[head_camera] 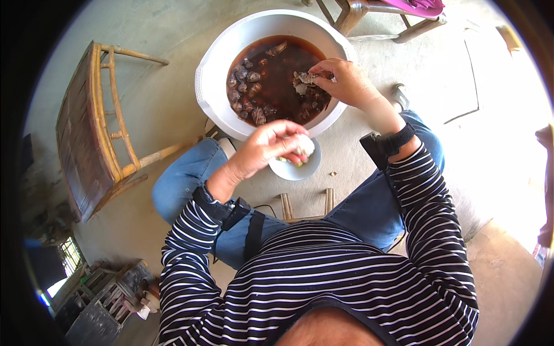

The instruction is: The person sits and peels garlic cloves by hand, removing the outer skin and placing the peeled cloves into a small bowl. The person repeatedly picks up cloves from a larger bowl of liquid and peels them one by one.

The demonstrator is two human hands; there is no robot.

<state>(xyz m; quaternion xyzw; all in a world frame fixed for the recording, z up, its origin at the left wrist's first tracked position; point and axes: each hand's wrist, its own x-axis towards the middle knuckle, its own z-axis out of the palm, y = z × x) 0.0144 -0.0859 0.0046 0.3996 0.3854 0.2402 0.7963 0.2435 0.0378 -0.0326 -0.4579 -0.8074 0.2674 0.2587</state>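
A large white plastic basin (210, 95) holds dark reddish-brown liquid with several brown, ringed pieces that look like taro corms (253, 77) at its left side. Over the basin's right part, my right hand (348, 82) pinches pale, ragged peel (306, 78) between thumb and fingers, above darker scraps in the liquid. My left hand (264, 149) holds a whitish, rounded peeled piece (305, 146) near the basin's front rim. Beneath that hand, a small pale bowl (298, 173) stands on the floor; small yellowish bits show by my fingers.
A bamboo chair (119, 112) lies tipped at the left. Behind the basin, at upper right, a wooden stool (355, 15) carries a pink plastic container (417, 8). My knees flank the basin and bowl. A small scrap (333, 174) lies on the concrete floor right of the bowl.
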